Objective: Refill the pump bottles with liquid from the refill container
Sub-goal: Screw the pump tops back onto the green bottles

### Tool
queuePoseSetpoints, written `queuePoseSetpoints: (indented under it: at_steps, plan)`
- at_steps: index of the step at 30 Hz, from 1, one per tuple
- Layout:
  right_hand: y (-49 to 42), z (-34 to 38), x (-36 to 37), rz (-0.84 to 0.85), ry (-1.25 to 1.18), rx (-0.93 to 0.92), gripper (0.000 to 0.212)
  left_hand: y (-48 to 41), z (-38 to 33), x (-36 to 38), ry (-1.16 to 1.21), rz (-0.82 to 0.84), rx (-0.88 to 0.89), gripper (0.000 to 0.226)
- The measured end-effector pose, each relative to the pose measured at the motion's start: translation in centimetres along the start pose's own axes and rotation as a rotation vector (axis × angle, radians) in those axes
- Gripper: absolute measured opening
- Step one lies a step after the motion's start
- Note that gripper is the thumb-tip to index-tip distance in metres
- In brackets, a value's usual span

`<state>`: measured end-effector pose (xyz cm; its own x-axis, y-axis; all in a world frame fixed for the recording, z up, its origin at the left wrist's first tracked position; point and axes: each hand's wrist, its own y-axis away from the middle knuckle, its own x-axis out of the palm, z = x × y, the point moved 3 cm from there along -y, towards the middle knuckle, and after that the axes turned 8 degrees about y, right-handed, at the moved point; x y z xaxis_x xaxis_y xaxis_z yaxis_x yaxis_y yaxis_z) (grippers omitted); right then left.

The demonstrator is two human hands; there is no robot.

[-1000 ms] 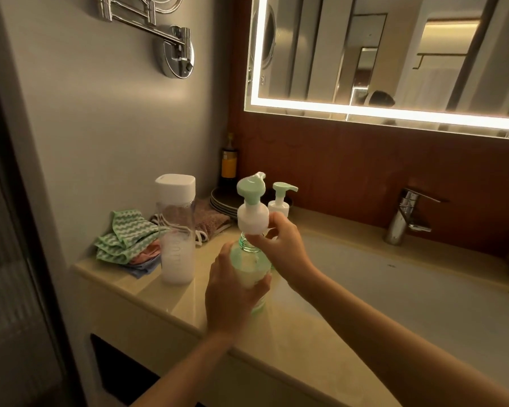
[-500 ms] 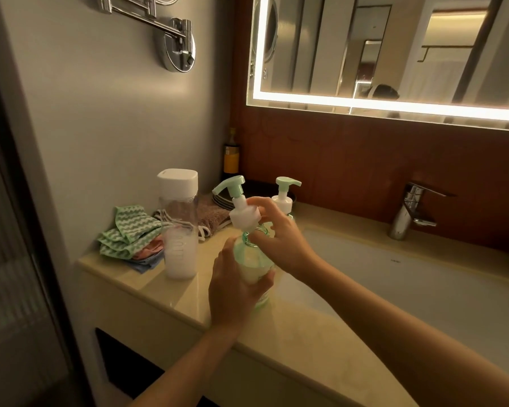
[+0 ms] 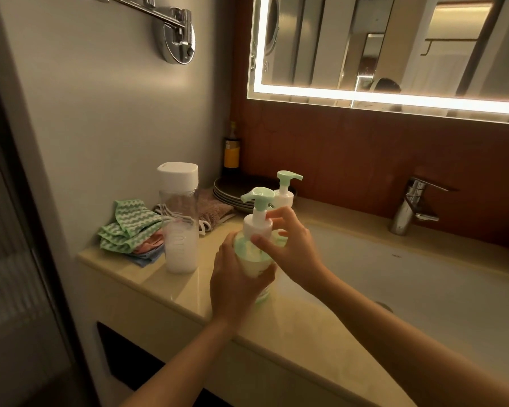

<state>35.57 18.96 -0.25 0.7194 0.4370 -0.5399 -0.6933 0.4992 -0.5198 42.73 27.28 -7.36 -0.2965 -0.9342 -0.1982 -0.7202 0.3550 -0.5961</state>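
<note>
**Pump bottle (image 3: 252, 261) held two-handed**

Your left hand (image 3: 235, 279) curls round the upright bottle's body at the counter (image 3: 159, 277) edge. Your right hand (image 3: 291, 245) pinches its white pump collar (image 3: 257, 226). The refill container (image 3: 180, 224) stands at nine o'clock from it, the second pump bottle (image 3: 285, 190) at one o'clock

Left of the pale sunken sink basin (image 3: 409, 277): two pump bottles with mint-green heads, a translucent green bottle (image 3: 254, 261) and a white bottle (image 3: 284, 196) — plus one tall clear refill container with a white cap (image 3: 180, 224), one stack of dark plates (image 3: 229, 192), one dark bottle with a yellow label (image 3: 232, 154) and at least four cloths (image 3: 130, 227). Behind the basin, one chrome tap (image 3: 409, 210). Two bare hands: left hand (image 3: 238, 283), right hand (image 3: 291, 248).
</note>
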Motion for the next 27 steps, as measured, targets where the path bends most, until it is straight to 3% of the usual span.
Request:
queuePoseSetpoints:
  at_steps: [4, 9, 13, 16, 20, 23, 27]
  plan:
    - [0.0, 0.2, 0.1, 0.022, 0.012, 0.033, 0.036, 0.1, 0.1, 0.0, 0.024, 0.009, -0.021, 0.089]
    - [-0.4, 0.6, 0.0, 0.224, -0.126, 0.084, 0.045, 0.1, 0.2, 0.1, 0.007, 0.020, -0.033, 0.088]
    - [-0.2, 0.6, -0.1, 0.026, 0.049, -0.003, 0.031, 0.1, 0.3, 0.1, -0.001, 0.031, -0.030, 0.089]
    - [-0.2, 0.8, 0.3, -0.121, 0.115, 0.012, 0.035, 0.1, 0.4, 0.1, -0.005, 0.033, -0.036, 0.089]
    - [-0.7, 1.0, 0.3, -0.057, 0.175, 0.056, 0.048, 0.1, 0.3, 0.1, -0.028, 0.030, -0.023, 0.091]
    - [-0.2, 0.5, 0.1, 0.088, -0.030, 0.092, 0.050, 0.0, 0.3, 0.2, -0.033, 0.029, -0.019, 0.090]
    - [0.3, 0.3, -0.2, -0.037, 0.017, 0.024, 0.032, 0.1, 0.4, 0.2, -0.038, 0.038, -0.030, 0.090]
